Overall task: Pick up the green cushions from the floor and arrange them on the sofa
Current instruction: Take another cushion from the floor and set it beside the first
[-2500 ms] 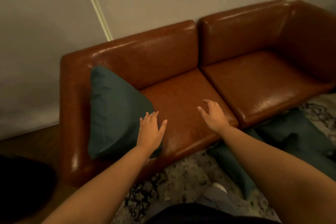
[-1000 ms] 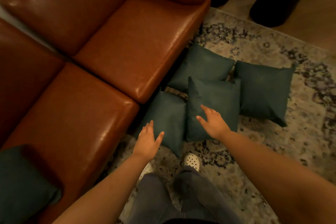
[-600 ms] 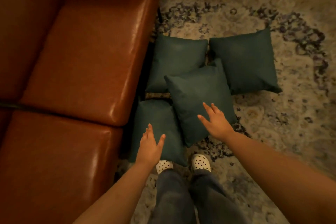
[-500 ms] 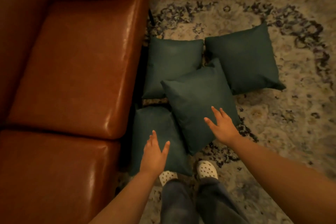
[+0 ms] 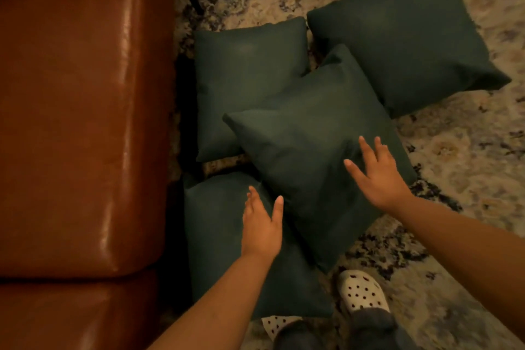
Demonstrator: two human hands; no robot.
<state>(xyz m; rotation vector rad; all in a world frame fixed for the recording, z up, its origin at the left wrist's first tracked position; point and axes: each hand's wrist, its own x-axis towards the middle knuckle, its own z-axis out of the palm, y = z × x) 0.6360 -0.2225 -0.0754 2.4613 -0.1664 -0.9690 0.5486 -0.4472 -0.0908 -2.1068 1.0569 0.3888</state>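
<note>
Best to take the top cushion [image 5: 309, 156] by its two opposite edges and lift straight up, so the three green cushions under and beside it stay put. Both hands hover over it, left hand [image 5: 262, 224] and right hand [image 5: 375, 176], fingers spread, holding nothing. Dark green, plump, square, it lies on the patterned rug [image 5: 460, 150] beside the brown leather sofa [image 5: 85, 122].

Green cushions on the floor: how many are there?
4: top cushion overlapping the others, one by the sofa, one far right, one nearest the feet. More could be outside the view.
</note>
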